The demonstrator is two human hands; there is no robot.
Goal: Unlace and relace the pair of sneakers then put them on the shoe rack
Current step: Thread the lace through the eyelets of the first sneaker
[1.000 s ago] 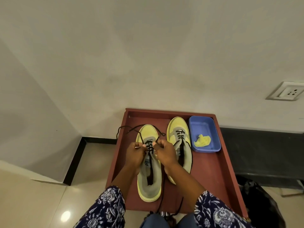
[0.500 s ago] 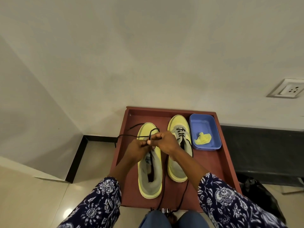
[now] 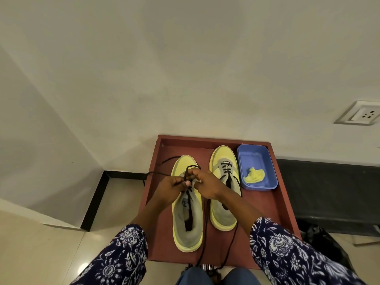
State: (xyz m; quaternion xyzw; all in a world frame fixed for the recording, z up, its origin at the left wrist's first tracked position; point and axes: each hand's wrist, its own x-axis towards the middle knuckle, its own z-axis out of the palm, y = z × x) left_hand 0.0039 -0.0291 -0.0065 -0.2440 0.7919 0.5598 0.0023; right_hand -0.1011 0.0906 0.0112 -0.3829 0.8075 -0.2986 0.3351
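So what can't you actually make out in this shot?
- Head view: the left shoe eyelets, covered by both hands (left hand, right hand).
- The lace end pinched in the fingers: hidden.
- Lace tails running off the tray, lost between the knees.
- The label on the shoe's tongue: too small.

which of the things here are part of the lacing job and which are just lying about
Part of the job:
left sneaker, being laced
black lace, pinched in the grip of the left hand and right hand
right sneaker, its laces trailing loose
red-brown tray under both sneakers

Just lying about:
blue tub
crumpled yellow cloth inside it
wall socket
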